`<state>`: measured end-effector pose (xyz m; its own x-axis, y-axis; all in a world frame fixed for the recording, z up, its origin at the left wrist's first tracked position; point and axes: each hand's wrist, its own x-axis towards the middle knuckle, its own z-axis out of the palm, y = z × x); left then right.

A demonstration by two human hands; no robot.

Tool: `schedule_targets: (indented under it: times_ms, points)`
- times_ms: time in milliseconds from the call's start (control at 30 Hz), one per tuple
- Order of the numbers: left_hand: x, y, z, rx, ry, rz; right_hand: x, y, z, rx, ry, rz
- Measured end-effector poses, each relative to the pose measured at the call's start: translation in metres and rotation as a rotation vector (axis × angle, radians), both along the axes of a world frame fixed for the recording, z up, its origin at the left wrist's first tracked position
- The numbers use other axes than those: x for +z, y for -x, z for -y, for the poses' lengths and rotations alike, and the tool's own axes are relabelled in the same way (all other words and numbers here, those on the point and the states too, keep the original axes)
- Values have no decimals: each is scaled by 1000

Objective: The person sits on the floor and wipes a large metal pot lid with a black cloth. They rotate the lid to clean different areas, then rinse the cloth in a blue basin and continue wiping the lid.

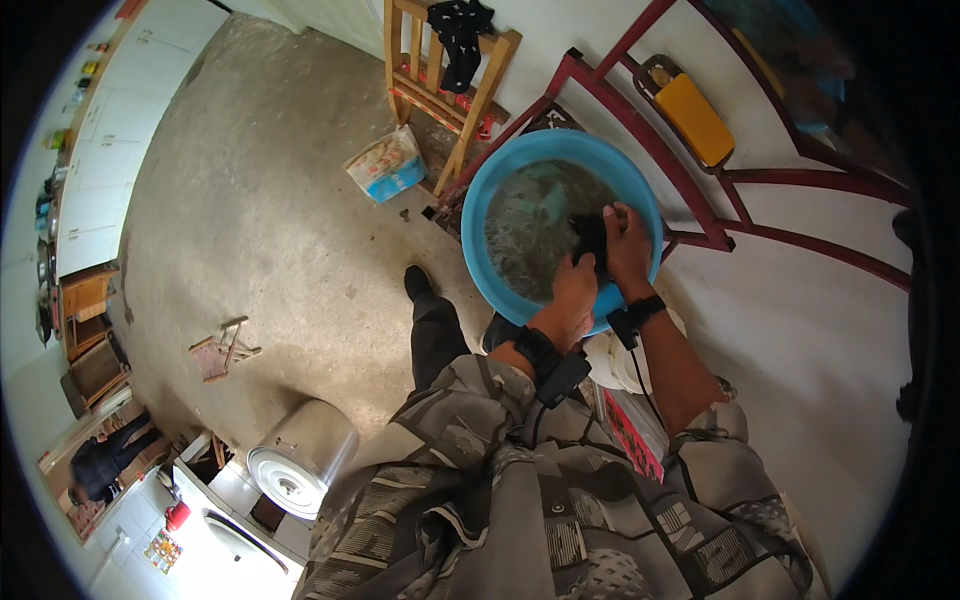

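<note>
A blue plastic basin (480, 262) stands before me, holding cloudy, sudsy water (517, 232). Something pale green shows under the surface, too blurred to name. Over the basin's near right part, both hands grip a bunched black cloth (591, 238). My left hand (576, 289) has it from the near side, thumb on top. On the right side, the fingers of my right hand (627, 244) close around the same cloth. Part of the cloth is hidden behind the hands. Each wrist wears a black strap with a small device and a cable.
A dark red metal frame (645, 142) runs beside the basin, with a yellow block in a dark soap tray (694, 120). Beyond stand a wooden chair (416, 45) and a cardboard box (386, 165). A folding stool (217, 352), a lidded metal drum (307, 446) and another person (109, 457) are leftward.
</note>
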<state>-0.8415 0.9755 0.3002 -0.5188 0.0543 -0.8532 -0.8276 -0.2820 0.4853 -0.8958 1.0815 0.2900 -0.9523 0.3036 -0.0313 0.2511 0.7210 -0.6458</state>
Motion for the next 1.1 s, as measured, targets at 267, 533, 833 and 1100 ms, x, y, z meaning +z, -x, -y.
schedule_targets:
  times_ms: [267, 533, 833, 1100]
  points:
    - [-12, 0, 13, 157, -147, 353, -23, -35, 11, 80, 222, 118]
    - [6, 16, 39, 379, -793, 21, 26, -58, 38, -290, 1028, 172]
    - [18, 5, 28, 603, -178, -41, 73, -63, 57, -16, 382, -8]
    - [37, 6, 37, -87, 512, -618, 91, -51, 64, -275, 1630, 431]
